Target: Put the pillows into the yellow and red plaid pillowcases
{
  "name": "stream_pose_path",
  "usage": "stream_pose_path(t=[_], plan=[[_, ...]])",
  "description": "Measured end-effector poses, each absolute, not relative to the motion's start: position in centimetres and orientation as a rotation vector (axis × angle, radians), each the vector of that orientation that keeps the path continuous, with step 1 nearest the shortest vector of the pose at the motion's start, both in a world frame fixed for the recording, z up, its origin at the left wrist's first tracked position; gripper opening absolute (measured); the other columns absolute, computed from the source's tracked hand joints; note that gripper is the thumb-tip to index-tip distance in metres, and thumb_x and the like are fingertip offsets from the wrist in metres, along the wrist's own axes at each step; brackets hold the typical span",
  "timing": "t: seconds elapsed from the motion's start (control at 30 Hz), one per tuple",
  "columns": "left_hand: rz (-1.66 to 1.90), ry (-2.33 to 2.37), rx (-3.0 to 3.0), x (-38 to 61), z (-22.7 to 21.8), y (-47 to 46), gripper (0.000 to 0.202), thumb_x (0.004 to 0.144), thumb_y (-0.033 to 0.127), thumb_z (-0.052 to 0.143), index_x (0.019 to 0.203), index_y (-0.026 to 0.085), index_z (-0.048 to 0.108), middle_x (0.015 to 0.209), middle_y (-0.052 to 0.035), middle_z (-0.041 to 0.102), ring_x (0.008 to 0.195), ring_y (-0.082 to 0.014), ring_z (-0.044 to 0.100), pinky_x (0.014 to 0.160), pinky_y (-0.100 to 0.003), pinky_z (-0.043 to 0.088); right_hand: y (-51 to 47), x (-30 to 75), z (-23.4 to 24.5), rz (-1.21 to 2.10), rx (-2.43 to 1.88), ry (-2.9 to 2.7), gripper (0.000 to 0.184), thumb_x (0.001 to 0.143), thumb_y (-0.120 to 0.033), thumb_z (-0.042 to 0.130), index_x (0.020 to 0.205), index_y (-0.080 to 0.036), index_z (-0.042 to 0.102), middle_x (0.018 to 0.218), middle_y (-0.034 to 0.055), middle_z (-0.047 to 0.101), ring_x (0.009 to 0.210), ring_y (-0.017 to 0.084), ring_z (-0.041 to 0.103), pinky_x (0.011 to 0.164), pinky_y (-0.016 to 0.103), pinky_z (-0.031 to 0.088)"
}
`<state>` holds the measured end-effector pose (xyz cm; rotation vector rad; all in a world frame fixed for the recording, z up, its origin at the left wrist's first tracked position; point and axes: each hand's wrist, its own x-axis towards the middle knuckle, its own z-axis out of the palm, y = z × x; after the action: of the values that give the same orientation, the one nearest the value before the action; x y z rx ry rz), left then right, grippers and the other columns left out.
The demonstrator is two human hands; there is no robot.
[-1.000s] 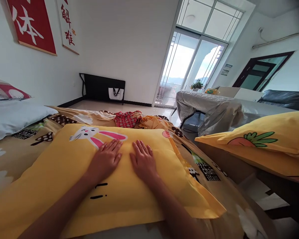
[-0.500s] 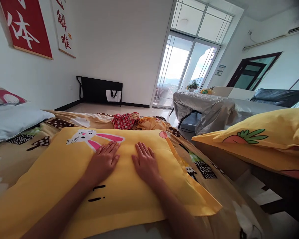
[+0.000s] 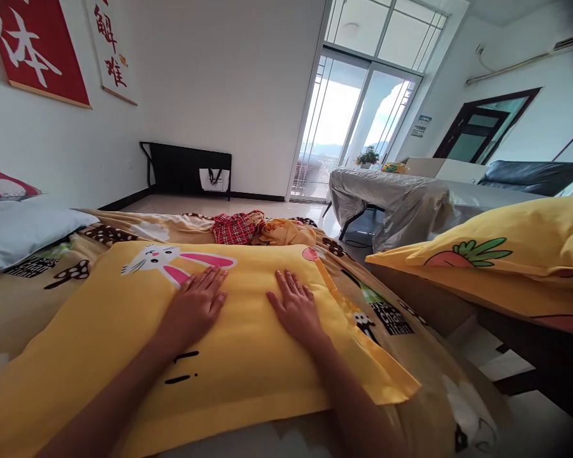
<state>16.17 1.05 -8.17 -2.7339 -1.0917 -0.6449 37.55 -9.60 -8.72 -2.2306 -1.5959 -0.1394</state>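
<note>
A plump yellow pillow (image 3: 248, 343) with a printed white rabbit face and pink ears lies in front of me on a patterned bed sheet (image 3: 405, 369). My left hand (image 3: 198, 305) rests flat on it, palm down, its fingertips over the rabbit's ear. To its right, my right hand (image 3: 298, 308) also lies flat on the pillow with fingers stretched out and the thumb apart. Neither hand grips anything. Beyond the pillow's far edge are a red plaid cloth (image 3: 237, 229) and a crumpled orange-yellow cloth (image 3: 286, 233).
Another yellow pillow (image 3: 544, 235) with a carrot print sits at the right. A white pillow (image 3: 33, 232) lies at the left. Farther off stand a plastic-covered table (image 3: 396, 191), a black folded panel (image 3: 181, 168) with a white bag (image 3: 214, 180), and glass doors (image 3: 353, 121).
My right hand has slid a little to the right across the pillow, away from my left hand. The left hand stays on the rabbit's ear. The view has shifted slightly.
</note>
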Motion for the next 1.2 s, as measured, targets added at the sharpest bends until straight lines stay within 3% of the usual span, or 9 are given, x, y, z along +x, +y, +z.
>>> stream_pose_path(t=[0.13,0.27,0.43,0.6,0.8,0.9,1.0,1.07,1.2], plan=[[-0.669,-1.089,-2.734,16.2,-8.2,1.0,0.052,0.095,0.037,0.028,0.142,0.019,0.040,0.148,-0.0042,0.039,0.137,-0.0196,0.036,0.114,-0.043,0.027,-10.3,39.3,-9.3,-0.117,-2.308,-1.486,0.061,0.096,-0.054,0.031,0.148,-0.023,0.029,0.153,0.0104,0.030,0.141,0.027,0.026,0.111,0.050,0.024],[-0.650,-1.104,-2.734,16.3,-8.1,0.9,0.052,0.095,0.037,0.028,0.142,0.019,0.040,0.149,-0.0041,0.038,0.138,-0.0194,0.034,0.115,-0.043,0.026,-11.2,41.8,-10.4,-0.071,-2.350,-1.404,0.059,0.097,-0.051,0.030,0.147,-0.021,0.033,0.149,0.0120,0.038,0.139,0.026,0.033,0.109,0.049,0.027],[-0.659,-1.093,-2.730,16.3,-8.1,0.8,0.053,0.095,0.038,0.027,0.143,0.017,0.039,0.149,-0.0062,0.037,0.139,-0.0198,0.033,0.115,-0.043,0.025,-13.4,45.1,-12.4,0.113,-2.319,-1.271,0.056,0.097,-0.050,0.026,0.138,-0.018,0.048,0.142,0.0097,0.048,0.134,0.025,0.040,0.108,0.046,0.030],[-0.685,-1.080,-2.713,16.3,-8.2,0.9,0.053,0.095,0.038,0.027,0.142,0.017,0.040,0.148,-0.0052,0.040,0.138,-0.0198,0.034,0.114,-0.043,0.026,-17.1,47.7,-16.7,0.268,-2.195,-1.153,0.063,0.095,-0.055,0.020,0.119,-0.017,0.064,0.122,0.0133,0.065,0.118,0.026,0.057,0.099,0.041,0.042],[-0.738,-1.059,-2.693,16.4,-8.3,0.6,0.052,0.095,0.037,0.029,0.141,0.016,0.042,0.147,-0.0075,0.041,0.137,-0.0217,0.037,0.113,-0.044,0.027,-20.7,48.1,-21.1,-0.110,-2.176,-1.149,0.059,0.094,-0.044,0.022,0.114,-0.011,0.066,0.122,0.0186,0.064,0.120,0.026,0.056,0.102,0.041,0.041],[-0.734,-1.048,-2.671,16.4,-8.4,0.4,0.052,0.095,0.035,0.029,0.140,0.014,0.043,0.146,-0.0081,0.042,0.137,-0.0229,0.037,0.113,-0.045,0.027,-21.4,46.8,-19.4,-0.512,-2.253,-1.067,0.054,0.091,-0.037,0.026,0.119,-0.008,0.061,0.125,0.0205,0.061,0.121,0.030,0.054,0.101,0.049,0.039],[-0.742,-1.020,-2.653,16.5,-8.5,0.5,0.053,0.095,0.035,0.029,0.140,0.013,0.043,0.146,-0.0096,0.043,0.135,-0.0247,0.038,0.112,-0.048,0.027,-21.0,43.7,-15.1,-0.760,-2.055,-1.117,0.047,0.092,-0.025,0.026,0.124,-0.014,0.059,0.128,0.0147,0.060,0.122,0.025,0.053,0.103,0.045,0.038],[-0.744,-1.019,-2.640,16.5,-8.5,0.7,0.053,0.095,0.035,0.029,0.140,0.013,0.043,0.146,-0.0100,0.043,0.135,-0.0251,0.039,0.112,-0.048,0.028,-19.9,40.9,-12.2,-0.779,-1.854,-1.280,0.045,0.094,-0.022,0.028,0.128,-0.018,0.056,0.132,0.0110,0.058,0.127,0.021,0.049,0.105,0.041,0.036],[-0.691,-1.027,-2.630,16.2,-8.4,0.8,0.052,0.095,0.035,0.027,0.141,0.014,0.042,0.146,-0.0071,0.042,0.136,-0.0223,0.038,0.113,-0.045,0.028,-16.2,36.6,-9.9,-0.631,-1.830,-1.579,0.047,0.096,-0.031,0.034,0.142,-0.022,0.041,0.147,0.0074,0.041,0.139,0.022,0.033,0.110,0.041,0.027]])
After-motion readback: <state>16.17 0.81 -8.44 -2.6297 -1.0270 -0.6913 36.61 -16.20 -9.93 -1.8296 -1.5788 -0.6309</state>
